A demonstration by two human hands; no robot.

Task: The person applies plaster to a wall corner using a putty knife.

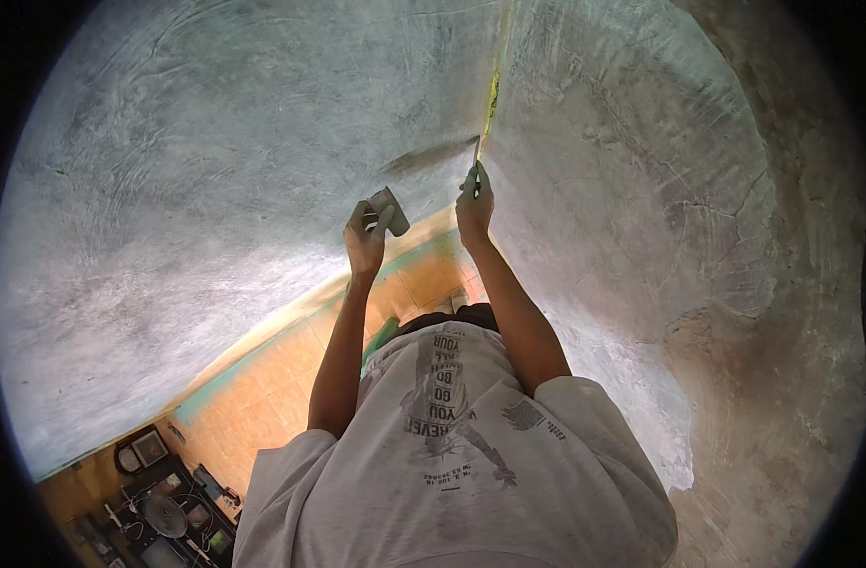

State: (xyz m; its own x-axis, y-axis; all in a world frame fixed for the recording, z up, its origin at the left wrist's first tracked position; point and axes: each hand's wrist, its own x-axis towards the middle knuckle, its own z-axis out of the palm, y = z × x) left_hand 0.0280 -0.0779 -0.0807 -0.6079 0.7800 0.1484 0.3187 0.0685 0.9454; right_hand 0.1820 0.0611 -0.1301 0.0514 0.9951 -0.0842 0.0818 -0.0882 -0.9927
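My right hand (474,206) is raised to the inner corner where two grey plastered walls meet. Its fingers wrap the handle of a slim hand tool (476,150), which looks like a putty knife seen edge-on. The tip is at the lower end of a yellowish, rough-edged strip (493,95) running up the corner. Lower and to the left, my left hand (365,241) grips a small dark-grey, cup-like object (389,210) between thumb and fingers. Its inside is hidden. A dark shadow falls on the left wall beside the tool.
Orange floor tiles (286,364) with a green border lie below, along the left wall (168,208). At lower left stands a dark surface crowded with items, among them a round fan-like thing (165,514). The right wall (632,180) has cracks and a patchy, rough edge.
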